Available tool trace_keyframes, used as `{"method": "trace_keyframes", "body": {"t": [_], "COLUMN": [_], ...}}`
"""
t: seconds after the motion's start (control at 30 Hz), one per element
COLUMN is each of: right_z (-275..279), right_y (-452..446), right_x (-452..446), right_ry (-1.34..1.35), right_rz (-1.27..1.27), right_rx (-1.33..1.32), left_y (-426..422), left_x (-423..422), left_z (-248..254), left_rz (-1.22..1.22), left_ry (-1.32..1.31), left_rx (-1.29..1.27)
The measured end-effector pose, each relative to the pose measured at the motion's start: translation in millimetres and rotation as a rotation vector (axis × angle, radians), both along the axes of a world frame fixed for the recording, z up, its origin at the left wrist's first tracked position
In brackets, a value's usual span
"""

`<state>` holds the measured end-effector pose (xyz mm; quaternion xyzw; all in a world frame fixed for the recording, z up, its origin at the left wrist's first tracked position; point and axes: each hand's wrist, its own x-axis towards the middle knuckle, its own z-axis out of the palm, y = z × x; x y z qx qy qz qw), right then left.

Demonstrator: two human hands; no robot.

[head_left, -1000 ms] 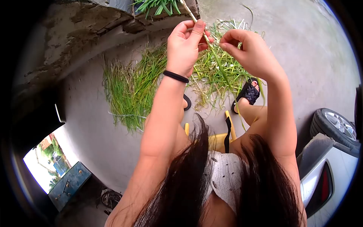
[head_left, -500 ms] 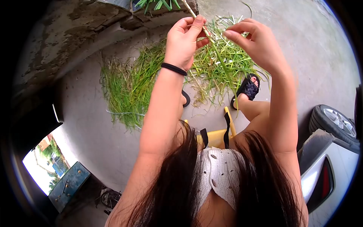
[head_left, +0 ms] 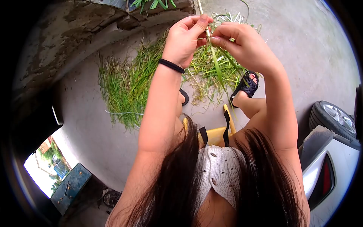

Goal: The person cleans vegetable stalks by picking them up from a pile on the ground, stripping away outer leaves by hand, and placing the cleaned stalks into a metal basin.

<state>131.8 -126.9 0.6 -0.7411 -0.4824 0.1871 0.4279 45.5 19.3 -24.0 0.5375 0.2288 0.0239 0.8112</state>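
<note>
My left hand point(head_left: 185, 39), with a black band at the wrist, is closed around a long pale stalk point(head_left: 200, 6). Thumb and fingers of my right hand point(head_left: 242, 43) pinch at the same stalk just below, where narrow green leaf blades point(head_left: 217, 68) hang down from it. The exact grip of the right fingertips on a blade is partly hidden. Under both hands, a heap of cut, grass-like green leaves point(head_left: 128, 85) spreads over the concrete floor.
Yellow stool parts point(head_left: 217, 134) show between my legs. A black sandal point(head_left: 247, 85) is on my right foot. To the right are a spare wheel point(head_left: 334, 117) and a white car's rear point(head_left: 329, 181). A rough stone ledge point(head_left: 75, 34) runs along the upper left.
My right hand has moved left to the stalk and closed on its leaves; before, it was apart from it. The stalk now stands more upright in my left hand.
</note>
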Motion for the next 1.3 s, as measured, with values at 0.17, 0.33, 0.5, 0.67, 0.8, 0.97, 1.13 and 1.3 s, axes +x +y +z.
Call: {"method": "trace_keyframes", "body": {"t": [0.17, 0.33, 0.5, 0.67, 0.8, 0.97, 1.13, 1.3], "right_z": [3.6, 6.7, 6.1, -2.9, -18.1, -6.0, 6.6, 0.8], "right_y": [-7.1, -12.5, -17.9, -20.5, -33.4, -34.6, -23.6, -9.1], "right_x": [6.6, 14.4, 20.9, 27.3, 44.8, 34.5, 16.8, -2.4], "right_ry": [0.023, -0.092, -0.168, -0.3, -0.318, -0.258, -0.231, -0.272], "right_rz": [-0.042, -0.126, -0.206, -0.289, -0.405, -0.402, -0.181, -0.092], "right_rx": [-0.059, -0.049, -0.071, -0.075, -0.406, -0.464, -0.544, -0.517], "left_y": [0.1, -4.5, -7.0, -9.4, 11.5, 118.9, 158.9, 154.5], "left_x": [0.0, 0.4, 1.2, 4.9, -0.7, -48.9, -97.4, -92.1], "left_z": [1.9, 3.1, 3.6, -5.5, -33.1, -111.2, -182.8, -255.8], "left_rz": [-0.035, -0.076, -0.104, -0.069, -0.103, -0.304, -0.511, -0.879], "left_ry": [-0.004, 0.011, 0.004, -0.017, 0.204, 0.606, 0.964, 0.861], "left_rx": [0.003, 0.029, 0.03, 0.061, 0.846, 0.956, 1.214, 1.46]}}
